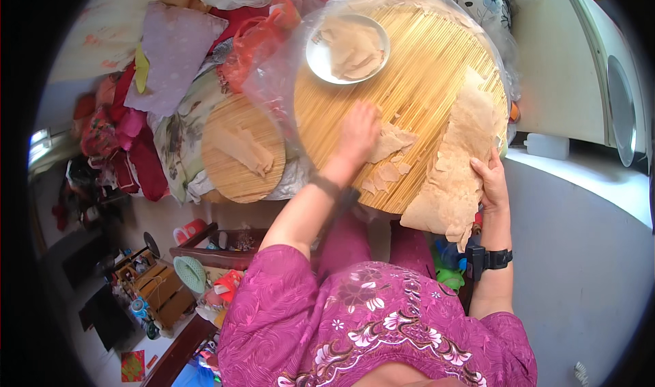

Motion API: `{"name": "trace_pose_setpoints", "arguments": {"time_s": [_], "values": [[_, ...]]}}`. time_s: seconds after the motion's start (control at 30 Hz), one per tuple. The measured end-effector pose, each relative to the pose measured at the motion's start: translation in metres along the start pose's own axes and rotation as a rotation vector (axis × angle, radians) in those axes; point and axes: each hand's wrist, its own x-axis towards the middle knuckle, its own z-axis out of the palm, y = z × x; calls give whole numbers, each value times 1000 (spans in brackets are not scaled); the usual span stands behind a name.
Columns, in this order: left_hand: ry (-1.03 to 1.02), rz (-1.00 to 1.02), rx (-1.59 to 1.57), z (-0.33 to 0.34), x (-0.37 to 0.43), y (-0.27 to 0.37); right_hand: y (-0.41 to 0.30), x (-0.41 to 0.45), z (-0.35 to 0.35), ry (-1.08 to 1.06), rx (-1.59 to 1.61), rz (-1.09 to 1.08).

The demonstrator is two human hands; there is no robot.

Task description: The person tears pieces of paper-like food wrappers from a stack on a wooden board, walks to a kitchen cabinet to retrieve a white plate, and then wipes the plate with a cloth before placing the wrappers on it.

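Observation:
In the head view, a long folded sheet of thin, dry flatbread lies along the right side of a round board of thin slats, its near end jutting past the rim. My right hand grips its outer edge, thumb on top and the other fingers mostly hidden beneath. My left hand is blurred over the board, beside a torn flatbread piece; whether it holds anything is unclear. Smaller broken flakes lie closer to me. Towards the back left of the board, a white plate carries stacked flatbread pieces.
A smaller round board at left bears a folded flatbread strip. Clear plastic sheeting and a red plastic bag border the large board. A white cabinet-like appliance stands at right, above a pale ledge.

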Motion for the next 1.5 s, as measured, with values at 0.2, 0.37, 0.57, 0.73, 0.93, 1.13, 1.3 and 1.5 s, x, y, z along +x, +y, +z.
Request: {"name": "trace_pose_setpoints", "arguments": {"time_s": [0.2, 0.37, 0.57, 0.73, 0.93, 1.13, 1.3, 1.5], "values": [[79, -157, 50, -39, -37, -2, -7, 0, -1, -26, -7, -6], [208, -517, 161, -60, -38, -78, -1, 3, 4, -52, -8, 12], [436, -877, -334, -63, -39, -104, 4, 1, 13, -66, -29, 25], [564, -802, -267, -57, -43, -103, 1, 2, 12, -89, -37, 19], [65, -244, -353, -24, -11, 23, 4, 1, 8, -114, -47, 24], [-19, 30, -139, 16, -17, 56, 0, -11, 6, -125, -4, 37], [53, -42, -1, -16, -41, 78, 5, -12, 0, -224, 22, 57], [-89, -993, -1335, -46, -26, 124, -3, -15, 47, -358, -66, 5]]}}
